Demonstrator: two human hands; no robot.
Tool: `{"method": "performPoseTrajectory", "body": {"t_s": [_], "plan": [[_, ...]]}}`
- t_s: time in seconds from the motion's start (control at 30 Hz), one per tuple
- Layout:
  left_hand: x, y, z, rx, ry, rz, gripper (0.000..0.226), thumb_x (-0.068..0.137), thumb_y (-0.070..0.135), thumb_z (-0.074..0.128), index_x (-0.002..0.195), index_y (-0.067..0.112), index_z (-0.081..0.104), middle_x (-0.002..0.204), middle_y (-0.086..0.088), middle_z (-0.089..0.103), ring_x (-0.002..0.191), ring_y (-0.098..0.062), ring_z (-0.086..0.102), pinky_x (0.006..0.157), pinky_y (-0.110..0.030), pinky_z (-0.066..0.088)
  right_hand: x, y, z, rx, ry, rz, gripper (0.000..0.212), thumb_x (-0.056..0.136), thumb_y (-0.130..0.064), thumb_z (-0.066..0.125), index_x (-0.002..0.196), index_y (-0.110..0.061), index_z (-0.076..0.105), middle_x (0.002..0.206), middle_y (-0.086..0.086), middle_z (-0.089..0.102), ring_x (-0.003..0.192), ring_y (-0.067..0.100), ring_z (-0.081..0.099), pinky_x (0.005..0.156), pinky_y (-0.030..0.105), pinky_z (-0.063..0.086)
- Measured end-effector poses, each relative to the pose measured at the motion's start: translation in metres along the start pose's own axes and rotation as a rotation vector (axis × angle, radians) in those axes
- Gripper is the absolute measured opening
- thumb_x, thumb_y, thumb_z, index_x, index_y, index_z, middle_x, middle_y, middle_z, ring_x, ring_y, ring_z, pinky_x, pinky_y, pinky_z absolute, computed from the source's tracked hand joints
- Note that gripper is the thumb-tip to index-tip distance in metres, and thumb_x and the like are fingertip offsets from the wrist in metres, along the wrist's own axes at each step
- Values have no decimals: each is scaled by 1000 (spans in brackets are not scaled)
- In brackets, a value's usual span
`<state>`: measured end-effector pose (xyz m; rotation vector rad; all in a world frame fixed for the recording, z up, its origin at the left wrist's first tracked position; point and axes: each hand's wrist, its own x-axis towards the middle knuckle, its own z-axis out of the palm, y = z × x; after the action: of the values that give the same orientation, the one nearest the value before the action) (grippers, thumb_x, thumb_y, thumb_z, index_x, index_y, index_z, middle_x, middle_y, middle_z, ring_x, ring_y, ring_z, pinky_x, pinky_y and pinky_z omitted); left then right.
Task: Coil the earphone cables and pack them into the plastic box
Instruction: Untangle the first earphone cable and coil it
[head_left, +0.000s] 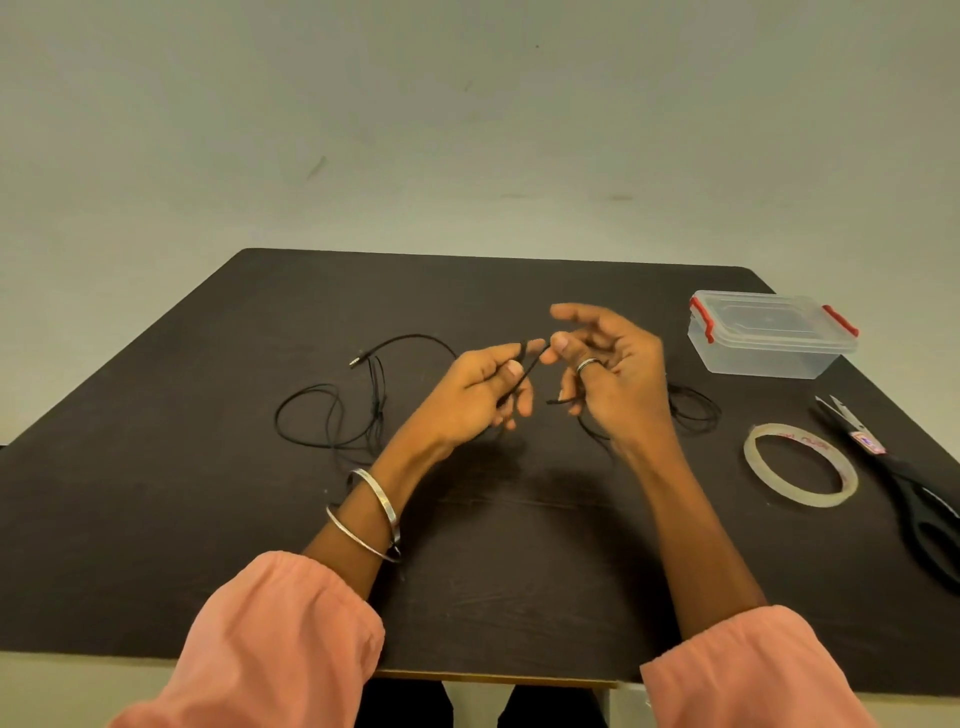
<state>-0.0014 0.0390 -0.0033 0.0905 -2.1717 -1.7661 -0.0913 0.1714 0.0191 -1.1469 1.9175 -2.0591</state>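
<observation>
Both hands are raised above the middle of the dark table (208, 545). My left hand (483, 389) pinches a folded stretch of black earphone cable (524, 371) between thumb and fingers. My right hand (608, 374) holds the same cable at its upper end with thumb and forefinger, other fingers spread; a short cable end sticks out below it. More of that cable lies looped on the table behind my right hand (693, 410). A second black earphone cable (332, 410) lies loose at the left, its plug pointing left. The clear plastic box (769, 338) with red clips stands shut at the back right.
A roll of clear tape (800, 465) lies flat at the right, in front of the box. Black-handled scissors (904, 493) lie along the table's right edge. A plain wall rises behind the table. The table's near edge runs under my forearms.
</observation>
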Motion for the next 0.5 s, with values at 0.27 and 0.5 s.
{"method": "performPoseTrajectory", "body": {"t_s": [0.27,0.5], "plan": [[-5,7,-2,-215,-233,-99,38,104,16,29,114,-1,61,51,3,35,41,-6,23,40,-18,23,4,1,-13,-56,181,-79,15,82,-11,73,96,-11,68,75,7,69,56,15,61,51,24,52],[-6,9,-7,-713,-265,-73,39,99,21,33,108,0,64,47,6,36,39,-3,16,35,-16,17,7,11,-3,76,73,27,10,89,1,61,90,-8,66,68,1,67,44,13,58,41,24,48]]}}
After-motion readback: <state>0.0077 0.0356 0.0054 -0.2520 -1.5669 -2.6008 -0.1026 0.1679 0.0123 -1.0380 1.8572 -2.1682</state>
